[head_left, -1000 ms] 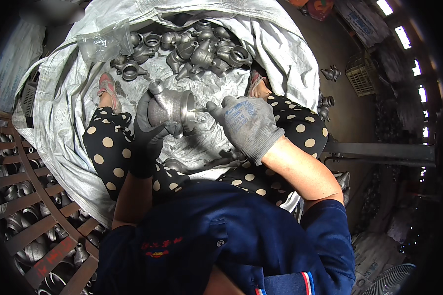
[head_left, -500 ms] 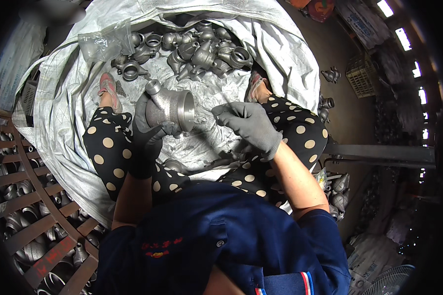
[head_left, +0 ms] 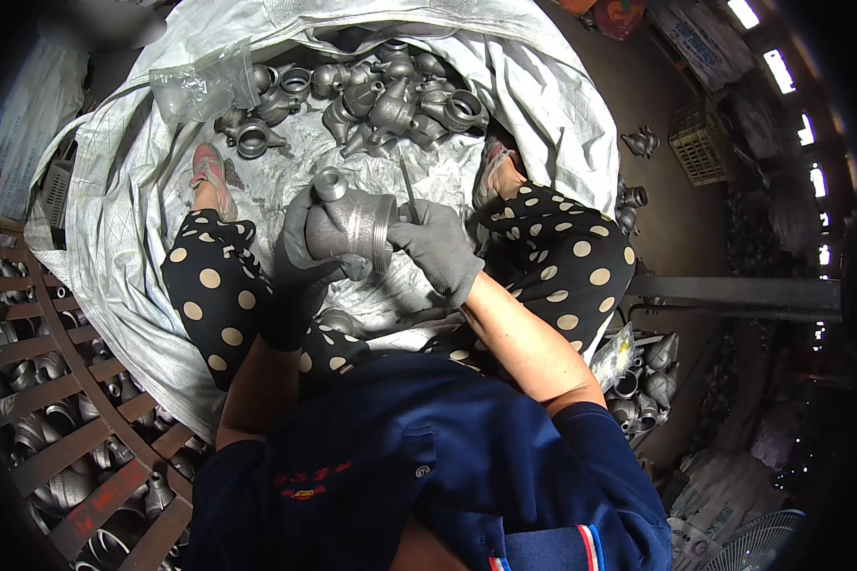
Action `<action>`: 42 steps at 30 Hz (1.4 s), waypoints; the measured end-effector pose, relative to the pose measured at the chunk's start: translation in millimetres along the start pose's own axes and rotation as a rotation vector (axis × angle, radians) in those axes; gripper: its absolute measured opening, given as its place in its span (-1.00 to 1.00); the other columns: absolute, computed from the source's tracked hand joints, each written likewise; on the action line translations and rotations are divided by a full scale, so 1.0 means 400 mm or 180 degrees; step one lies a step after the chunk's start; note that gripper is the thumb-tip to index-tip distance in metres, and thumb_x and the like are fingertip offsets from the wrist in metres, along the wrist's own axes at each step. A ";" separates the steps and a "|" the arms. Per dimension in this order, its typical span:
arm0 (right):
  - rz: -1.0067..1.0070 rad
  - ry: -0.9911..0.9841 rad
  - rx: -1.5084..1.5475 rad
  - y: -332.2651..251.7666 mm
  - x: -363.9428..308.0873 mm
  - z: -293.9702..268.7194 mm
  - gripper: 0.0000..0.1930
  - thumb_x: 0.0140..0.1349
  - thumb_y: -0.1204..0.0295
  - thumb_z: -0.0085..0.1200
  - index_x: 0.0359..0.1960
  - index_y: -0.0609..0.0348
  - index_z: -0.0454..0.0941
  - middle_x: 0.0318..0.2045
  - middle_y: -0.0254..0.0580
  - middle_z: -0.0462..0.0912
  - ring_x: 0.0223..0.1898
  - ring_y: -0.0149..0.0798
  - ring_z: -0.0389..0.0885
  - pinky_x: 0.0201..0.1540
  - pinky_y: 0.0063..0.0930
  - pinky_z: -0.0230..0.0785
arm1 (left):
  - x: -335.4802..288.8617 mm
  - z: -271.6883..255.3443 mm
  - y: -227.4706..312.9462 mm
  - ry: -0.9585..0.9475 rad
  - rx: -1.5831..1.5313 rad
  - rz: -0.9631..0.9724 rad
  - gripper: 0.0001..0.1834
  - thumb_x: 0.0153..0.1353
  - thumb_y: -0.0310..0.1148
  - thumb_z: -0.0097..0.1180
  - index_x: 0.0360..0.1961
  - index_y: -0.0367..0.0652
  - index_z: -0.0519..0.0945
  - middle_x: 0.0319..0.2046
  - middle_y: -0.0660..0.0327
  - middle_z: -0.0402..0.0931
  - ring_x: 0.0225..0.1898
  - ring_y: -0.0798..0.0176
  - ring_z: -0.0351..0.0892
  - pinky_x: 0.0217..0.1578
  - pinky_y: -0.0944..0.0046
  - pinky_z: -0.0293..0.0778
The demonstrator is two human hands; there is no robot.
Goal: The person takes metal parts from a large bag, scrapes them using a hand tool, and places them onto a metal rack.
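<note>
A grey metal pipe-fitting casting [head_left: 341, 228] is gripped from its left side by my gloved left hand [head_left: 298, 249]. Its threaded wide mouth faces right, and a short round neck points up. My gloved right hand [head_left: 438, 249] is closed around a thin dark rod [head_left: 407, 181], which sticks up beside the threaded rim. Those right fingers are close against the mouth; whether the rod touches the metal I cannot tell. Beyond my hands, several similar castings [head_left: 390, 109] lie heaped on a white woven sack [head_left: 305, 152] spread between my legs.
A clear plastic bag [head_left: 205, 93] lies on the sack's far left edge. More castings fill a rusty slatted metal cage [head_left: 76, 381] at left. A metal bar [head_left: 733, 293] juts in from the right; a crate [head_left: 697, 147] and a fan [head_left: 757, 544] stand further out.
The casting has shifted right and turned slightly in my left hand. My right hand has moved left to its threaded mouth, and the rod now points upward.
</note>
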State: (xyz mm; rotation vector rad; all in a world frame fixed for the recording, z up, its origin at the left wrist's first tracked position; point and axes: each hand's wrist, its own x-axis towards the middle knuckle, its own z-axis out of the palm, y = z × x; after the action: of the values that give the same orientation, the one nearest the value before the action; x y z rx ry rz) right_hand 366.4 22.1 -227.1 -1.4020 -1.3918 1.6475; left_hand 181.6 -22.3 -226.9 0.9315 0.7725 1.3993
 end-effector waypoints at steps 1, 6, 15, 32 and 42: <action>-0.0179 0.0065 0.0143 0.012 0.006 0.010 -0.66 0.04 0.37 0.24 -0.24 0.42 0.59 -0.43 -0.25 0.64 -0.42 -0.47 0.53 -0.37 -0.53 0.40 | 0.001 -0.008 -0.007 -0.0034 -0.0036 -0.0027 0.13 -0.28 -0.26 0.58 0.32 -0.29 0.16 0.10 0.13 0.36 0.11 0.23 0.43 0.12 0.22 0.42; -0.0339 0.0167 0.0597 0.025 0.002 0.049 -0.63 -0.03 0.34 0.27 -0.25 0.40 0.57 -0.41 -0.20 0.65 -0.39 -0.44 0.56 -0.32 -0.52 0.44 | -0.002 -0.017 0.007 -0.0062 0.0238 0.0018 0.15 -0.29 -0.24 0.59 0.32 -0.29 0.17 0.11 0.12 0.37 0.11 0.22 0.43 0.13 0.23 0.41; -0.0606 0.0265 0.0201 0.020 -0.033 0.040 -0.64 0.08 0.26 0.19 -0.24 0.35 0.59 -0.44 -0.21 0.62 -0.38 -0.42 0.52 -0.26 -0.45 0.42 | -0.003 -0.021 0.001 -0.0073 0.0432 0.0253 0.16 -0.28 -0.22 0.59 0.34 -0.29 0.15 0.14 0.09 0.36 0.14 0.20 0.42 0.13 0.22 0.44; -0.2215 0.0054 -0.1455 -0.041 -0.073 -0.006 -0.71 0.36 0.39 -0.03 -0.10 0.43 0.58 -0.19 -0.15 0.68 -0.18 -0.42 0.60 -0.08 -0.53 0.44 | 0.009 -0.008 0.008 0.0051 -0.0237 0.0185 0.11 -0.16 -0.25 0.49 0.34 -0.32 0.05 0.10 0.07 0.37 0.01 0.19 0.54 -0.11 0.29 0.61; 0.0028 0.0023 0.0668 0.002 -0.091 -0.016 -0.64 0.38 0.19 -0.01 -0.17 0.27 0.65 -0.55 -0.45 0.56 -0.68 -0.67 0.23 -0.63 -0.72 0.02 | 0.017 -0.076 -0.077 0.0591 -0.1946 -0.0326 -0.36 0.35 -0.14 -0.04 0.32 -0.28 0.15 0.18 -0.08 0.35 0.18 -0.04 0.43 0.15 -0.18 0.41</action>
State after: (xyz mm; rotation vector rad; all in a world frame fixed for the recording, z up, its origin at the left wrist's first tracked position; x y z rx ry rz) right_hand 383.4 -8.3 -214.5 -1.2934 -1.1718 1.7369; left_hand 169.0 -11.4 -267.3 0.2874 0.4689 1.5181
